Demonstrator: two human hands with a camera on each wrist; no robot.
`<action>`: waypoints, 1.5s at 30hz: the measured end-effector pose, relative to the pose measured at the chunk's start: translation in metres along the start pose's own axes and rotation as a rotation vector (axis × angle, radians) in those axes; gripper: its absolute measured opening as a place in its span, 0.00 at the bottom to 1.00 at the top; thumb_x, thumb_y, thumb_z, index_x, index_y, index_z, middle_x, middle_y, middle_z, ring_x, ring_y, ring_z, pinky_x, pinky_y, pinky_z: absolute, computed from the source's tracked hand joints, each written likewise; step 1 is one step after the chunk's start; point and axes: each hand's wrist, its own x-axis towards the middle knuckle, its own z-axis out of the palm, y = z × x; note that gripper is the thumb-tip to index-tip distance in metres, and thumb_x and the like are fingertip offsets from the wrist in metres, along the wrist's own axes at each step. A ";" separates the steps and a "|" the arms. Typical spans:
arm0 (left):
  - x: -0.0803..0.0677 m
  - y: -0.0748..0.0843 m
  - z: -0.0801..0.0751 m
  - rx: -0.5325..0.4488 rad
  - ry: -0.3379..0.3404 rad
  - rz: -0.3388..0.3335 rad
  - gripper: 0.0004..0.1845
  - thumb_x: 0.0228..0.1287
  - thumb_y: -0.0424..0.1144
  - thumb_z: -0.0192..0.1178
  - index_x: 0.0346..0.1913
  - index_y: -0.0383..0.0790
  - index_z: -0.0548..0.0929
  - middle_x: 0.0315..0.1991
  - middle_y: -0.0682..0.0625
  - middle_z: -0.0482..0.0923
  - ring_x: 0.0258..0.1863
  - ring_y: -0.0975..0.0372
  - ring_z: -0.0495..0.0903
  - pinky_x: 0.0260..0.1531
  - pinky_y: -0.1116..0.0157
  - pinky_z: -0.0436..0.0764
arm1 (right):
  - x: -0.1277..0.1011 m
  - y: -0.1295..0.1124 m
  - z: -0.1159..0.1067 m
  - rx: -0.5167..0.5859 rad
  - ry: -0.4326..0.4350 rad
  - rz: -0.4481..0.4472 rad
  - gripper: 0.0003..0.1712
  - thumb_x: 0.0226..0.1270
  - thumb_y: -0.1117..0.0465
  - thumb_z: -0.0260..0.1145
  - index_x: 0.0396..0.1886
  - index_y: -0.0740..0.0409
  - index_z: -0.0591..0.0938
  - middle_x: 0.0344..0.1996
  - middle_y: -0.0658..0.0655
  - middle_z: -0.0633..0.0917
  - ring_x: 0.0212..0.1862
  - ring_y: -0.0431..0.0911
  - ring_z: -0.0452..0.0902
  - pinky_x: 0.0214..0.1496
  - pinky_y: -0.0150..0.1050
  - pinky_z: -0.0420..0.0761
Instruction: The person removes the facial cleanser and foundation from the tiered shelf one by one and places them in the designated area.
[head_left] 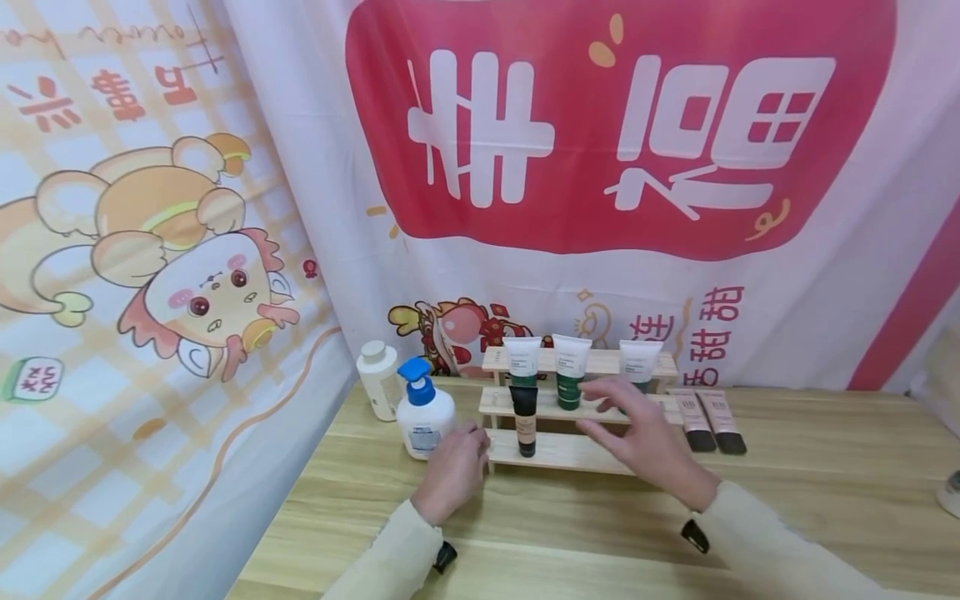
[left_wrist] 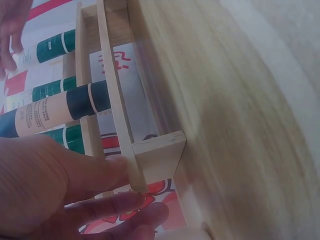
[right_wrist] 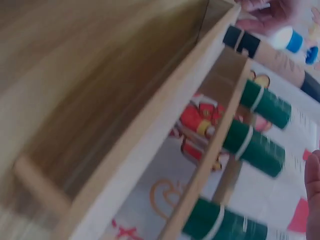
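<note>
A tiered wooden rack (head_left: 562, 454) stands on the table. My left hand (head_left: 457, 467) is at its left end; in the left wrist view, thumb and fingers (left_wrist: 117, 202) pinch the end of the lowest shelf. A beige tube with a black cap (head_left: 527, 429) stands cap down on that shelf, near the left end. White-and-green tubes (head_left: 572, 362) stand higher up in a row, three of them. My right hand (head_left: 645, 437) hovers in front of the right-hand tube (head_left: 640, 357), partly hiding it. Its thumb and fingers are spread, with nothing between them.
Left of the rack stand a white pump bottle (head_left: 426, 421) with a blue top and a white capped bottle (head_left: 379, 383). Two pink tubes (head_left: 708, 417) with dark caps lie to the right. Printed cloth (head_left: 300, 167) hangs behind. A white object (head_left: 951, 493) sits at the right edge.
</note>
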 end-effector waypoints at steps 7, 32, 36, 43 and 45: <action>-0.001 0.002 -0.002 -0.007 -0.011 -0.016 0.07 0.57 0.33 0.65 0.40 0.40 0.84 0.33 0.54 0.73 0.30 0.64 0.72 0.32 0.66 0.76 | 0.012 -0.004 0.044 0.068 -0.093 0.064 0.35 0.56 0.62 0.72 0.64 0.51 0.71 0.51 0.49 0.76 0.47 0.48 0.75 0.43 0.42 0.80; 0.001 0.000 -0.001 -0.008 -0.005 -0.012 0.07 0.57 0.32 0.65 0.40 0.39 0.83 0.33 0.53 0.74 0.30 0.63 0.73 0.31 0.65 0.76 | 0.008 -0.016 0.056 0.112 0.038 0.143 0.30 0.57 0.71 0.69 0.59 0.53 0.74 0.48 0.51 0.78 0.36 0.41 0.75 0.32 0.37 0.79; 0.001 -0.001 0.001 -0.002 0.003 -0.006 0.07 0.57 0.32 0.65 0.40 0.39 0.83 0.33 0.53 0.74 0.29 0.63 0.73 0.31 0.65 0.76 | 0.001 -0.021 0.034 0.104 0.078 0.125 0.30 0.54 0.74 0.70 0.58 0.55 0.75 0.46 0.52 0.79 0.36 0.42 0.77 0.34 0.36 0.79; 0.002 -0.002 0.002 -0.015 -0.017 -0.026 0.07 0.58 0.32 0.64 0.40 0.40 0.83 0.34 0.54 0.74 0.30 0.63 0.73 0.32 0.65 0.77 | -0.023 -0.027 -0.007 0.047 0.156 0.049 0.35 0.42 0.81 0.73 0.54 0.60 0.77 0.42 0.52 0.81 0.34 0.40 0.78 0.35 0.28 0.78; 0.002 -0.002 0.002 -0.021 -0.016 -0.019 0.07 0.58 0.32 0.64 0.40 0.40 0.83 0.34 0.53 0.74 0.30 0.63 0.73 0.32 0.65 0.77 | -0.031 -0.028 -0.021 0.012 0.184 0.026 0.36 0.37 0.82 0.73 0.52 0.65 0.77 0.39 0.54 0.82 0.32 0.39 0.77 0.35 0.27 0.77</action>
